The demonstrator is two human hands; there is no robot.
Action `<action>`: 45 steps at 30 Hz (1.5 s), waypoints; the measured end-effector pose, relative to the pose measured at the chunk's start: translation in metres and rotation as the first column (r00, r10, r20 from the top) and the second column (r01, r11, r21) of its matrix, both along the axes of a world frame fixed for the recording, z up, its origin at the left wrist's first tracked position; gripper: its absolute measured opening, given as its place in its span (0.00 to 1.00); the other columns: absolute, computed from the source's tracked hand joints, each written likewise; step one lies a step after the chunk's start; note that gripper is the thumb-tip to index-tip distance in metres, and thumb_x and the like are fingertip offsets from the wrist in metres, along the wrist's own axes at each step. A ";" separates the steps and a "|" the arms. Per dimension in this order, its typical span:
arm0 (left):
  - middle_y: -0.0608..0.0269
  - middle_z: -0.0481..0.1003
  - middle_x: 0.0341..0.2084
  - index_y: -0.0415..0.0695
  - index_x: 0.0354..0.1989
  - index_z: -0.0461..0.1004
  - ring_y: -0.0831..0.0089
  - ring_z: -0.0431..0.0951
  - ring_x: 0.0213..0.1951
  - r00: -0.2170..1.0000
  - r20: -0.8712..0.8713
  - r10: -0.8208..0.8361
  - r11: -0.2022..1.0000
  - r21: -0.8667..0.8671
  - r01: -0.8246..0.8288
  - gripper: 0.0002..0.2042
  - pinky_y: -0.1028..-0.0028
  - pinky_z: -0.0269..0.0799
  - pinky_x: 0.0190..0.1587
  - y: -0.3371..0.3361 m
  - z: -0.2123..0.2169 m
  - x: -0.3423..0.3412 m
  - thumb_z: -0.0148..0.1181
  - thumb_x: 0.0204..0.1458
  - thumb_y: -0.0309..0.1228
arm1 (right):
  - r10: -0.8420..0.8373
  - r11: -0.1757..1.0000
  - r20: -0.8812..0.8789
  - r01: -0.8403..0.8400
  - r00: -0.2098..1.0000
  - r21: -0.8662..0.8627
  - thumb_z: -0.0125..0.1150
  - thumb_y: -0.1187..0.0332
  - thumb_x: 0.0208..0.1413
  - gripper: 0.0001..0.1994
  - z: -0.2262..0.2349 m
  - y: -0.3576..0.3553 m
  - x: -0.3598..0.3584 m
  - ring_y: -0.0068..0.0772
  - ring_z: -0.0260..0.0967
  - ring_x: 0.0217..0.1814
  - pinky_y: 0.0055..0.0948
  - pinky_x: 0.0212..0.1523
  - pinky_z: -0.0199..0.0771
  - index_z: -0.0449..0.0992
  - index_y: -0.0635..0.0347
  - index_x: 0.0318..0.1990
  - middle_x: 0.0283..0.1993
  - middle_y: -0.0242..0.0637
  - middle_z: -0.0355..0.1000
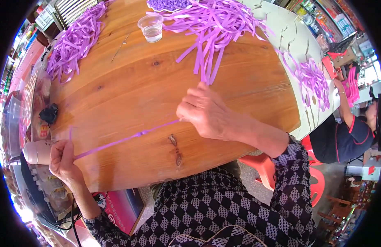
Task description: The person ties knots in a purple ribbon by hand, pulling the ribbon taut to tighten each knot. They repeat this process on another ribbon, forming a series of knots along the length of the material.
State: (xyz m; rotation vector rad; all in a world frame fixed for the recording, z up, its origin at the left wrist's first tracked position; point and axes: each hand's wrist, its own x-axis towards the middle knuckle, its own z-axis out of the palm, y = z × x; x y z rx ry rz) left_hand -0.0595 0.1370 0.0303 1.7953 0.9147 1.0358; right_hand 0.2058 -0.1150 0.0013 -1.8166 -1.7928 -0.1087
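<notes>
Hands worked a single purple plastic strip (124, 140) stretched taut above the wooden table (128, 82). The left hand (62, 160) was closed around one end of the strip at the table's near-left edge, while the right hand (205, 112) pinched the other end near the middle of the table, the two hands well apart. A small knot showed partway along the strip. Just beyond the right hand lay a loose heap of purple strips (215, 24), and another pile (75, 41) lay at the far left of the table. A clear plastic cup (151, 27) stood between the two piles. A third bundle (312, 80) rested on the adjoining pale table (289, 37), beside a seated person (347, 136).
</notes>
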 end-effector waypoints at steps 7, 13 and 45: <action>0.66 0.73 0.31 0.37 0.37 0.73 0.78 0.70 0.34 0.950 -0.256 0.178 0.905 0.421 -0.057 0.09 0.80 0.65 0.37 0.044 -0.025 -0.008 0.58 0.47 0.26 | -0.022 0.996 -0.102 0.012 0.995 -0.094 0.61 0.75 0.42 0.04 0.020 -0.044 0.021 0.34 0.62 0.30 0.33 0.32 0.56 0.71 0.56 0.25 0.24 0.31 0.65; 0.53 0.65 0.53 0.43 0.49 0.70 0.53 0.63 0.54 0.834 -0.550 0.028 0.454 0.751 0.480 0.27 0.56 0.58 0.53 -0.078 0.008 0.078 0.64 0.34 0.27 | -0.171 0.984 -0.134 0.163 0.976 -0.066 0.61 0.77 0.42 0.04 0.004 -0.046 0.013 0.35 0.62 0.30 0.33 0.32 0.57 0.71 0.60 0.25 0.25 0.33 0.66; 0.67 0.73 0.23 0.35 0.36 0.72 0.84 0.71 0.26 0.768 0.263 -0.584 0.368 -0.757 0.539 0.08 0.84 0.67 0.29 -0.151 -0.018 0.088 0.54 0.55 0.28 | -0.065 0.966 -0.011 0.066 0.998 0.250 0.65 0.73 0.29 0.13 0.006 -0.038 -0.074 0.29 0.58 0.22 0.30 0.26 0.53 0.73 0.63 0.27 0.19 0.27 0.62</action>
